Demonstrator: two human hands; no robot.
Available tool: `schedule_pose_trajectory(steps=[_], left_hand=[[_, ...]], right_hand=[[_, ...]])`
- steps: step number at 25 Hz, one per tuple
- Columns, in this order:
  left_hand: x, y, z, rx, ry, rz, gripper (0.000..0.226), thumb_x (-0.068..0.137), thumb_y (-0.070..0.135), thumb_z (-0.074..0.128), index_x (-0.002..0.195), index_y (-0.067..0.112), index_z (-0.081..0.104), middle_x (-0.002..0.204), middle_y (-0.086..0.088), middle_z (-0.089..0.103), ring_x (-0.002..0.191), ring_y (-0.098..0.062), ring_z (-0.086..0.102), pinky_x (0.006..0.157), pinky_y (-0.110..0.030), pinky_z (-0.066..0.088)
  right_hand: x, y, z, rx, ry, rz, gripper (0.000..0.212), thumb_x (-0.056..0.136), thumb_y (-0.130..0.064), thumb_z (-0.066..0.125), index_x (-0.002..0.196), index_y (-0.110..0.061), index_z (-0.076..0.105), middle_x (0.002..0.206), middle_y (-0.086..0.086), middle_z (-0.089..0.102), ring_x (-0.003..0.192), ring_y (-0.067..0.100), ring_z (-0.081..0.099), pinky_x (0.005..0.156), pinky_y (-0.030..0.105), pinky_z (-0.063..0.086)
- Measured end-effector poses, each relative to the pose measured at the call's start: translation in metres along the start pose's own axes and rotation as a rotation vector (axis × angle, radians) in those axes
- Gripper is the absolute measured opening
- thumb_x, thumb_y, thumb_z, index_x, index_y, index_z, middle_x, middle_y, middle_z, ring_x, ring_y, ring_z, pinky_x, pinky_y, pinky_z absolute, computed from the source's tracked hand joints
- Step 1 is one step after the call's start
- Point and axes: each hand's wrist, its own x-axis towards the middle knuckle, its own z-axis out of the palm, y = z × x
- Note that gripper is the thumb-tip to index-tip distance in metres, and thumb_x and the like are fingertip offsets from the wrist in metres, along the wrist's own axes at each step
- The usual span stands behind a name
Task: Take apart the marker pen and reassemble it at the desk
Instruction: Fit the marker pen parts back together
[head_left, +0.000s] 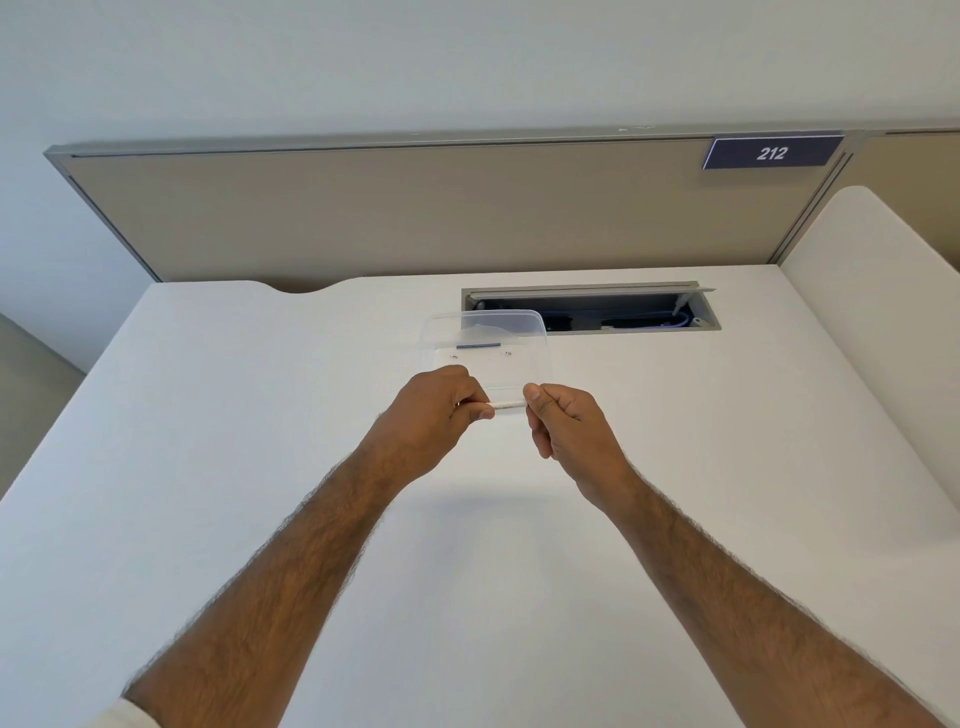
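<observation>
From the head camera, the slim white plastic marker pen is held level above the desk, just in front of a shallow clear plastic tray, with only a short stretch of barrel showing between the two fists. The left hand is closed round one end, thumb and fingers pinched onto the barrel; the right hand is curled tight onto the other end, its thumb tip pressed at the barrel. Which end carries the cap cannot be told, since both are hidden in the grips. Inside the tray lie a short dark blue strip and a couple of tiny pieces too small to name, so some parts may already be out. The risk, as I judge it, is a sudden release: if the halves are pulled hard and give way at once, a piece could fly off the desk or drop into the open cable trough behind the tray; a skewed pull could also bend or jam the thin barrel. The broad white matte desk top is bare and smooth, so small round parts would roll. Behind it stands a beige fabric partition bearing a dark blue sign reading 212, with a plain pale wall above.
</observation>
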Motion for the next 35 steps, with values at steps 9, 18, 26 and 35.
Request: schedule_pose_trajectory(steps=[9,18,26,35], left_hand=[[0.0,0.002,-0.003,-0.004,0.041,0.002,0.01,0.096,0.023,0.067,0.09,0.018,0.072,0.083,0.008,0.06,0.075,-0.007,0.055,0.065,-0.022,0.038],[0.0,0.002,0.0,0.051,0.037,0.041,0.012,0.098,0.024,0.064,0.091,0.018,0.071,0.082,0.009,0.058,0.074,-0.007,0.051,0.063,-0.021,0.034],[-0.008,-0.011,0.009,0.099,-0.039,0.047,0.01,0.097,0.032,0.065,0.095,0.026,0.074,0.088,0.01,0.059,0.085,-0.008,0.053,0.065,-0.025,0.039],[-0.021,-0.014,0.026,-0.101,0.57,-0.055,0.021,0.094,0.024,0.071,0.114,0.027,0.069,0.119,0.012,0.062,0.112,-0.003,0.055,0.1,-0.017,0.039]], right_hand=[[0.002,-0.005,0.0,0.023,0.013,0.007,0.041,0.102,-0.038,0.055,0.076,-0.007,0.066,0.056,0.004,0.062,0.051,0.014,0.049,0.05,0.023,0.042],[0.0,-0.004,0.001,-0.055,0.022,-0.041,0.04,0.105,-0.03,0.05,0.068,-0.013,0.053,0.054,0.0,0.049,0.05,0.007,0.038,0.048,0.015,0.032],[0.0,-0.006,-0.002,-0.395,-0.088,-0.042,0.003,0.088,-0.024,0.075,0.09,-0.023,0.075,0.09,-0.004,0.066,0.08,0.009,0.061,0.071,0.02,0.047],[-0.005,0.002,0.001,-0.315,0.013,0.133,0.008,0.081,-0.016,0.08,0.077,-0.021,0.075,0.069,-0.008,0.066,0.057,0.006,0.054,0.054,0.019,0.041]])
